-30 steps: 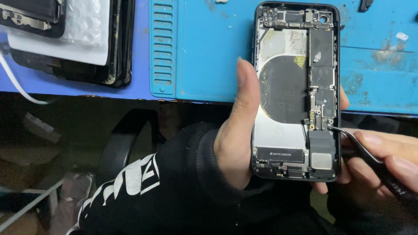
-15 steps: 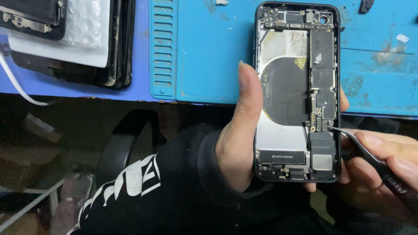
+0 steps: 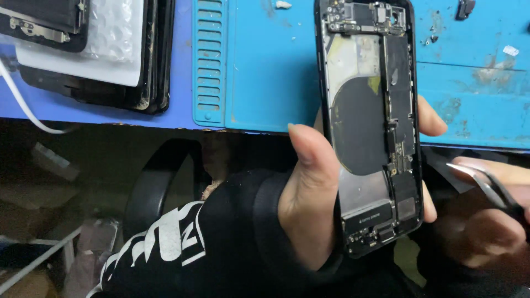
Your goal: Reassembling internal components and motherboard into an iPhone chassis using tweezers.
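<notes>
Left hand (image 3: pixel 309 204) upright, gripping opened phone (image 3: pixel 370 121), right hand (image 3: pixel 486 221) pinching tweezers (image 3: pixel 486 187)

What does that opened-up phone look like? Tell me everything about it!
The opened phone is a black frame with no screen, so its insides show: a dark round coil, small circuit boards, connectors and shiny metal plates. It is held upright and slightly tilted above the blue mat's front edge, gripped by the left hand. The tweezers are beside it, not touching.

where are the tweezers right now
In the head view, the tweezers sit at the right edge, held in the right hand, tips pointing toward but apart from the opened phone gripped by the left hand.
</notes>
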